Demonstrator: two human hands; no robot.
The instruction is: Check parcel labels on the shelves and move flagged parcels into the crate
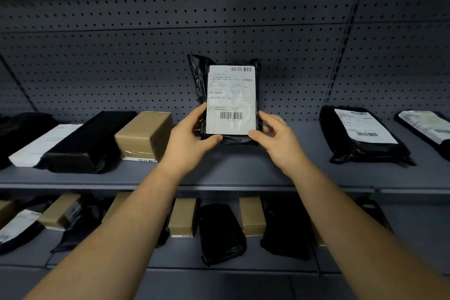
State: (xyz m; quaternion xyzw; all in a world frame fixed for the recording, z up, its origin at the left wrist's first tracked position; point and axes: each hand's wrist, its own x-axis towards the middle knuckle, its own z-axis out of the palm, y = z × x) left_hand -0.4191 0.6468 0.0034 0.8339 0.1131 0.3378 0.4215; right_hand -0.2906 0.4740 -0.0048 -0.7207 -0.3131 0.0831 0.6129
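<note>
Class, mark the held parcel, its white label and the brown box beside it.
held parcel (198, 78), head view, black wrap
white label (231, 100), head view, its middle
brown box (146, 126), head view, top face

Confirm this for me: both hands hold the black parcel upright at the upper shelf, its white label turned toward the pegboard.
Not quite. The white label faces the camera, not the pegboard; the head view shows its barcodes plainly. The rest stands: the left hand and right hand both hold the black parcel upright at the upper shelf.
</note>
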